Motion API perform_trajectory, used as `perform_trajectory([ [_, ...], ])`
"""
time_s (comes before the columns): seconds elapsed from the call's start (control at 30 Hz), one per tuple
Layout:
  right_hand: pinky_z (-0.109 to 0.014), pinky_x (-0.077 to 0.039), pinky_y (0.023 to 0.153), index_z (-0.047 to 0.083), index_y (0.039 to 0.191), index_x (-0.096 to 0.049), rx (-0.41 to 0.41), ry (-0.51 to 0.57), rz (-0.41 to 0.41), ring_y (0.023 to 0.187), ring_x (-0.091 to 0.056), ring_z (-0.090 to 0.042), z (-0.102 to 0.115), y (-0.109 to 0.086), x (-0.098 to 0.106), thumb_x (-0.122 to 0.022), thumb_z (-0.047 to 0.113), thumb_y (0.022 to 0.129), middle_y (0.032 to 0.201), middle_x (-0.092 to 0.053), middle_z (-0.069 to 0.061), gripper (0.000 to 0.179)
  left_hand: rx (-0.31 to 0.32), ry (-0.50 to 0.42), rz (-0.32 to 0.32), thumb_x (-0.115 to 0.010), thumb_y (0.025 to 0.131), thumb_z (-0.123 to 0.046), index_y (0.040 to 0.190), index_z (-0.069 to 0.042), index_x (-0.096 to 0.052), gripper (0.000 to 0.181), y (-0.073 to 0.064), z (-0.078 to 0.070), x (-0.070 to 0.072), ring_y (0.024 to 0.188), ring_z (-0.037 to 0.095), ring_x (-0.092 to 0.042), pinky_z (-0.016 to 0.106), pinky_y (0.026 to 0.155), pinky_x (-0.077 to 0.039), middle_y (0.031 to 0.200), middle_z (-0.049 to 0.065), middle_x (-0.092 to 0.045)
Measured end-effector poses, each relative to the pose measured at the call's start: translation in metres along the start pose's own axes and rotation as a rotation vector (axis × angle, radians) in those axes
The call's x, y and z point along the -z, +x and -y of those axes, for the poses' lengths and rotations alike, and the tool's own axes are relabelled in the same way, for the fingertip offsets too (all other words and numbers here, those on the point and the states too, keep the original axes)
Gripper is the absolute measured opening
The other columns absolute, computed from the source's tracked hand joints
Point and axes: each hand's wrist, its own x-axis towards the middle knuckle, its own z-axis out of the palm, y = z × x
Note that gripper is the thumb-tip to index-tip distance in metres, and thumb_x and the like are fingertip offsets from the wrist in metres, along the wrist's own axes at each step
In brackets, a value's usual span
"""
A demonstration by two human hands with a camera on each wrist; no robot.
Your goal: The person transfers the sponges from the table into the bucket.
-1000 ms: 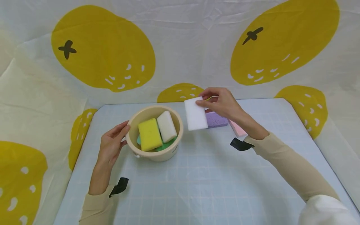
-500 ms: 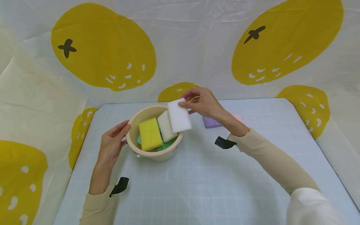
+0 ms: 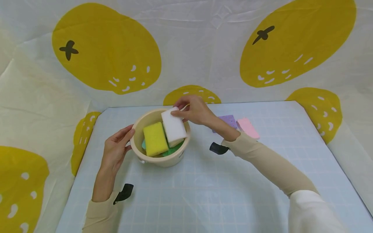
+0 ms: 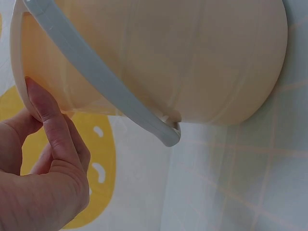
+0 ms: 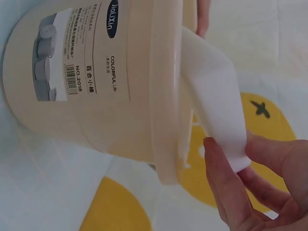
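A beige plastic bucket (image 3: 172, 160) stands on the table, tilted a little in neither wrist view's own frame but upright from the head. My left hand (image 3: 116, 146) pinches its left rim between thumb and fingers; the left wrist view shows the pinch beside the grey handle (image 4: 96, 72). My right hand (image 3: 196, 110) pinches the upper end of a white sponge (image 3: 174, 124), whose lower part is inside the bucket's mouth. Beside it in the bucket lies a yellow sponge (image 3: 155, 139), with a green sponge (image 3: 172, 150) lower down. Another white sponge is mostly hidden beneath the held one.
Right of the bucket, a purple sponge (image 3: 228, 120) and a pink sponge (image 3: 247, 127) lie on the table, the purple one partly behind my right forearm. A white curtain with yellow fruit prints (image 3: 201, 48) rises behind the table's back edge.
My right hand has carried the white sponge leftward from above the purple sponge, then down into the bucket's mouth. My left hand has stayed on the rim.
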Motion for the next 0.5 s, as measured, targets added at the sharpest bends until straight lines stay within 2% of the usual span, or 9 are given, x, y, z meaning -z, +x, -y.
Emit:
perform_trajectory([
  [0.3, -0.028, -0.060, 0.061, -0.002, 0.107, -0.073, 0.056, -0.066, 0.023, 0.079, -0.068, -0.024, -0.001, 0.007, -0.014, -0.081, 0.016, 0.091, 0.096, -0.069, -0.012, 0.026, 0.009, 0.016, -0.012, -0.086, 0.083, -0.038, 0.136, -0.010, -0.067, 0.063, -0.001, 0.000, -0.001, 0.101, 0.012, -0.066, 0.021, 0.077, -0.060, 0.126, -0.003, -0.068],
  [0.5, -0.027, -0.057, 0.077, -0.001, 0.108, -0.073, 0.079, -0.188, 0.049, 0.087, -0.067, -0.025, -0.002, 0.008, -0.019, -0.080, 0.018, 0.092, 0.098, -0.071, -0.011, 0.025, 0.010, 0.021, -0.019, -0.085, 0.083, -0.038, 0.137, -0.010, -0.066, 0.063, -0.002, 0.000, -0.002, 0.102, 0.012, -0.066, 0.021, 0.077, -0.060, 0.127, -0.002, -0.068],
])
